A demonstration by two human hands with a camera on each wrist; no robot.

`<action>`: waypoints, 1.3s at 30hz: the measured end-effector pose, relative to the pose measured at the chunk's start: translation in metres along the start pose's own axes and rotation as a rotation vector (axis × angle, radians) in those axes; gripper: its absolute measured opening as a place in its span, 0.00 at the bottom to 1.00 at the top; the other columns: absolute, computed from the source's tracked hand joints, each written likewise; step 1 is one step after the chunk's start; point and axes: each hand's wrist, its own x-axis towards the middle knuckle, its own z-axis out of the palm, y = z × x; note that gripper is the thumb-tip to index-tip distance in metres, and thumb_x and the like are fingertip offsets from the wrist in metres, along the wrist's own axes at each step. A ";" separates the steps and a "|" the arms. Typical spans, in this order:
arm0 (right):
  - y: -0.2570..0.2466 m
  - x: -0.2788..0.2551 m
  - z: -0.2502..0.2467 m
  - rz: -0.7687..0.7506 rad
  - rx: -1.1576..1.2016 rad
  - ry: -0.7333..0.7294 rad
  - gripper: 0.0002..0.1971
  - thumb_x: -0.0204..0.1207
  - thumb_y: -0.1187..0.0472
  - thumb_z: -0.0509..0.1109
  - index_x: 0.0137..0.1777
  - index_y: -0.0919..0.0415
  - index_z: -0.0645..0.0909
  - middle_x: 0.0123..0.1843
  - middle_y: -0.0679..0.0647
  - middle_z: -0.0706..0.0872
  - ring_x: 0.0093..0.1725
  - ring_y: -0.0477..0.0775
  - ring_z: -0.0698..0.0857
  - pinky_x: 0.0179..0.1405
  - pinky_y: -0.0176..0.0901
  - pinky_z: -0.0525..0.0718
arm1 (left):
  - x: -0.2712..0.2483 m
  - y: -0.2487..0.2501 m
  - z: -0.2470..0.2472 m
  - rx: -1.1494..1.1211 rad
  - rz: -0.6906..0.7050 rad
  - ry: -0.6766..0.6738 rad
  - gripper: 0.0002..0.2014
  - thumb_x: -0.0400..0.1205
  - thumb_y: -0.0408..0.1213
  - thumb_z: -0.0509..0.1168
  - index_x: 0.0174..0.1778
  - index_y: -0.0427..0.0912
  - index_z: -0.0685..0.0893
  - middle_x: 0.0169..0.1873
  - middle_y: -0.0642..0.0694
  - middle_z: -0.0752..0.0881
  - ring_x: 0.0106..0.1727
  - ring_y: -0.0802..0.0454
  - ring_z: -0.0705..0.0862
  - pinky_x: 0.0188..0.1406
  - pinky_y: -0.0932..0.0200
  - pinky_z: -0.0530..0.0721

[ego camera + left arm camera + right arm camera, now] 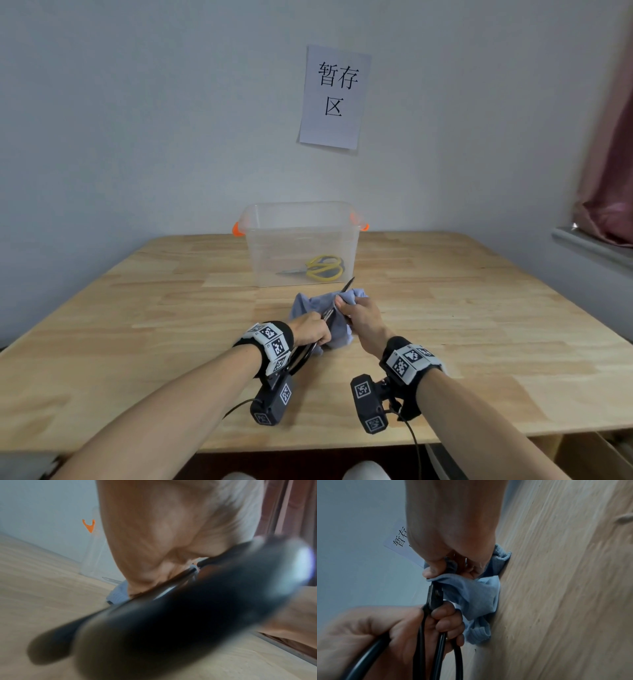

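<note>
My left hand (313, 330) grips the black loop handles of a pair of black scissors (435, 601), blades pointing away toward the box; the blade tip (350, 283) sticks out past the cloth. My right hand (359, 317) pinches a light blue cloth (308, 305) around the blades, thumb on top. In the right wrist view the blue cloth (477, 595) hangs down from the pinch onto the wooden table (565, 588). The left wrist view is mostly filled by my palm (163, 534) and the blurred black handle (171, 622). The cloth hides the middle of the blades.
A clear plastic box (301, 219) with orange latches stands behind the cloth, holding yellow-handled scissors (322, 268). A paper sign (334, 97) is stuck to the wall. A curtain (609, 154) and a sill are at the right. The wooden table (137, 325) spreads wide on both sides.
</note>
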 end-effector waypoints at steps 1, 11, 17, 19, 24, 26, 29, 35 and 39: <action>0.000 0.000 -0.001 0.000 0.002 0.004 0.08 0.83 0.65 0.69 0.45 0.71 0.82 0.33 0.56 0.82 0.30 0.46 0.83 0.27 0.36 0.80 | 0.000 -0.002 0.000 0.017 0.001 -0.001 0.16 0.81 0.25 0.62 0.31 0.46 0.72 0.29 0.49 0.74 0.29 0.59 0.72 0.29 0.68 0.72; -0.005 0.004 -0.002 0.055 0.105 0.013 0.10 0.84 0.62 0.69 0.52 0.72 0.83 0.38 0.59 0.86 0.37 0.52 0.87 0.30 0.40 0.83 | -0.009 0.001 -0.002 0.020 0.080 -0.102 0.25 0.71 0.13 0.54 0.14 0.44 0.62 0.11 0.55 0.61 0.16 0.58 0.59 0.20 0.67 0.57; 0.010 -0.003 0.010 0.126 -0.102 -0.029 0.23 0.69 0.45 0.79 0.47 0.68 0.88 0.45 0.65 0.88 0.46 0.62 0.86 0.45 0.58 0.81 | -0.006 0.000 -0.003 0.029 0.066 -0.038 0.28 0.69 0.13 0.52 0.08 0.44 0.59 0.06 0.54 0.57 0.11 0.56 0.57 0.17 0.68 0.54; 0.010 -0.004 0.011 0.124 -0.129 -0.040 0.24 0.68 0.45 0.79 0.44 0.70 0.86 0.41 0.64 0.85 0.44 0.60 0.84 0.43 0.54 0.79 | -0.007 0.001 -0.004 0.086 0.068 -0.051 0.25 0.71 0.13 0.52 0.13 0.43 0.61 0.05 0.55 0.58 0.10 0.55 0.59 0.15 0.69 0.54; 0.002 0.000 0.005 0.092 -0.118 0.001 0.12 0.80 0.59 0.75 0.39 0.66 0.82 0.37 0.60 0.84 0.38 0.55 0.83 0.38 0.44 0.80 | -0.008 0.001 -0.003 0.138 0.081 -0.079 0.23 0.73 0.13 0.54 0.18 0.43 0.63 0.06 0.55 0.61 0.13 0.57 0.63 0.16 0.70 0.57; -0.005 0.003 0.001 0.074 -0.059 0.040 0.09 0.82 0.61 0.72 0.42 0.66 0.83 0.33 0.56 0.84 0.32 0.50 0.84 0.27 0.37 0.80 | -0.005 -0.004 -0.004 0.096 0.057 -0.070 0.25 0.74 0.15 0.56 0.15 0.44 0.65 0.12 0.55 0.67 0.23 0.54 0.71 0.19 0.71 0.60; -0.017 0.003 -0.007 0.048 0.034 0.077 0.09 0.83 0.62 0.70 0.43 0.67 0.84 0.32 0.56 0.85 0.29 0.49 0.85 0.19 0.34 0.78 | -0.005 -0.006 -0.004 0.101 0.093 -0.086 0.30 0.71 0.14 0.56 0.07 0.45 0.59 0.16 0.50 0.68 0.35 0.50 0.73 0.19 0.70 0.57; -0.002 0.004 0.003 0.089 -0.025 0.024 0.08 0.82 0.58 0.71 0.47 0.63 0.85 0.40 0.58 0.86 0.41 0.55 0.85 0.33 0.42 0.81 | -0.009 0.003 -0.004 0.093 0.055 -0.088 0.23 0.71 0.14 0.53 0.14 0.41 0.59 0.08 0.55 0.59 0.15 0.57 0.61 0.18 0.69 0.55; 0.000 0.007 -0.005 0.081 -0.029 0.024 0.09 0.82 0.59 0.71 0.44 0.64 0.84 0.39 0.61 0.83 0.38 0.57 0.82 0.33 0.41 0.78 | -0.007 -0.004 -0.003 0.064 0.030 -0.119 0.26 0.73 0.12 0.56 0.14 0.42 0.59 0.08 0.55 0.65 0.25 0.56 0.72 0.22 0.70 0.59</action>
